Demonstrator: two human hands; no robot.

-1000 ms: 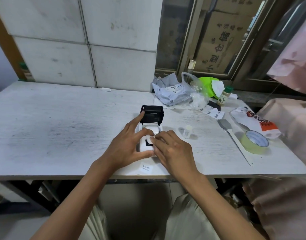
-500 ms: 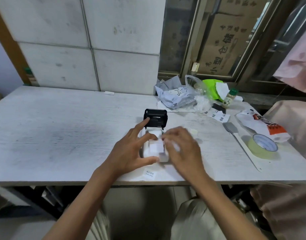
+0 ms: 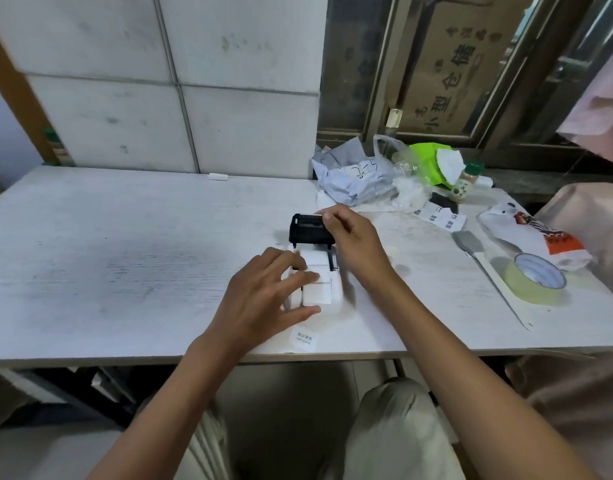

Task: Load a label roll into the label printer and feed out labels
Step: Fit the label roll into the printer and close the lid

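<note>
A small white label printer (image 3: 336, 297) stands near the table's front edge with its black lid (image 3: 307, 232) tilted open at the back. A white label roll (image 3: 313, 259) lies in the bay and a strip of blank labels (image 3: 317, 291) runs forward over the printer's front. My left hand (image 3: 263, 299) grips the printer's left side, its thumb at the front corner. My right hand (image 3: 353, 240) holds the top right edge of the open lid between thumb and fingers.
A loose printed label (image 3: 303, 339) lies at the table's front edge. To the right are a scraper (image 3: 471, 245), a roll of green tape (image 3: 537, 280), a snack bag (image 3: 537, 237), a spice bottle (image 3: 466, 183) and crumpled bags (image 3: 360, 178). A wall stands behind.
My right hand left the front of the printer and moved back up to the open lid's edge. The label strip now shows over the printer's front. My left hand stayed on the printer.
</note>
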